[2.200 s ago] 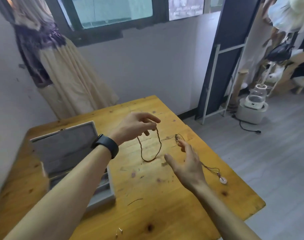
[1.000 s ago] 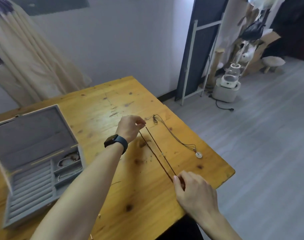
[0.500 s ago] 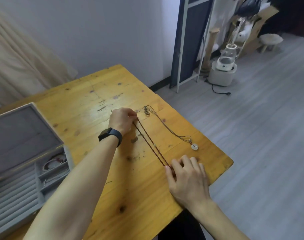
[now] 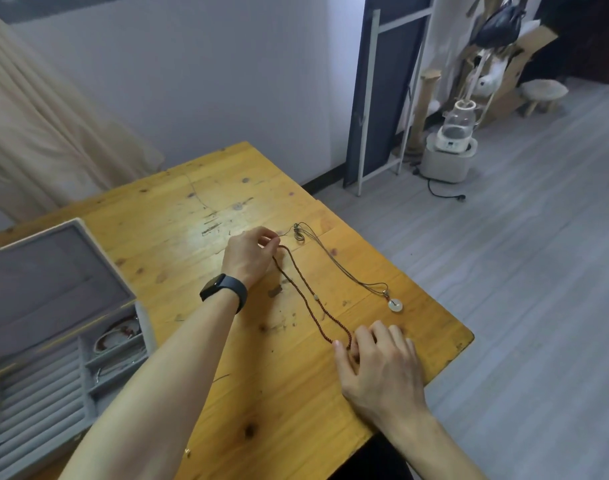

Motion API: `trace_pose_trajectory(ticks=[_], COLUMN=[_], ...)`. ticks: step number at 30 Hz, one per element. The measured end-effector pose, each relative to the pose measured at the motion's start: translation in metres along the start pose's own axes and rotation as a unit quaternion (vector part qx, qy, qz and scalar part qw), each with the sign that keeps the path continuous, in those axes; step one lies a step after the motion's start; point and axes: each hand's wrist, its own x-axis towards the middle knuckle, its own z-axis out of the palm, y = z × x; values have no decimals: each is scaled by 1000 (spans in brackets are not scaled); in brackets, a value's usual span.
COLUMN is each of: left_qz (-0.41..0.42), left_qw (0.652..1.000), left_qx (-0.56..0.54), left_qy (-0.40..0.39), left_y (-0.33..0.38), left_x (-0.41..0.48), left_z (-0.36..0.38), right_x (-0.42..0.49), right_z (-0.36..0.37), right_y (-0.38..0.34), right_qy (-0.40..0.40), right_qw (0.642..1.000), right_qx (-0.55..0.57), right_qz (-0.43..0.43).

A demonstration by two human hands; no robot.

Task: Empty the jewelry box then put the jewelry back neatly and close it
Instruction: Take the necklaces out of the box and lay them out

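A dark red beaded necklace (image 4: 310,303) lies stretched in a long loop on the wooden table (image 4: 199,209). My left hand (image 4: 249,254), with a black watch on the wrist, pinches its far end. My right hand (image 4: 379,362) rests flat with straight fingers on its near end. To the right of it lies a thin cord necklace with a pale round pendant (image 4: 395,304). The grey jewelry box (image 4: 29,403) stands open at the left, lid raised, with a reddish bracelet (image 4: 117,336) in one compartment.
The table's right edge and near corner are close to my right hand. A small earring (image 4: 188,452) lies near the front edge. Beyond the table are a cream curtain, a dark panel in a white frame (image 4: 376,98) and a white appliance (image 4: 450,147) on the floor.
The red necklace went from hanging in my left hand to lying stretched on the table. My right hand came onto its near end and flattened. The camera tilted down and to the right.
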Motion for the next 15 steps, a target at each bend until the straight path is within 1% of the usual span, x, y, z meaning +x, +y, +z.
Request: trace_pose_trajectory(ticks=[5, 10, 15], left_qz=[16, 42, 39], left_qw=[1000, 999, 997], left_qx=[-14, -11, 9], left_qy=[-14, 22, 61], left_y=[-6, -31, -62], left_x=[-30, -81, -127], left_z=[-29, -66, -112], right_x=[0, 11, 27], right_z=[-6, -17, -9], right_y=[-9, -56, -119], right_qy=[-20, -9, -36], right_qw=[999, 995, 981], right_qx=[25, 66, 128], right_qz=[-7, -71, -143])
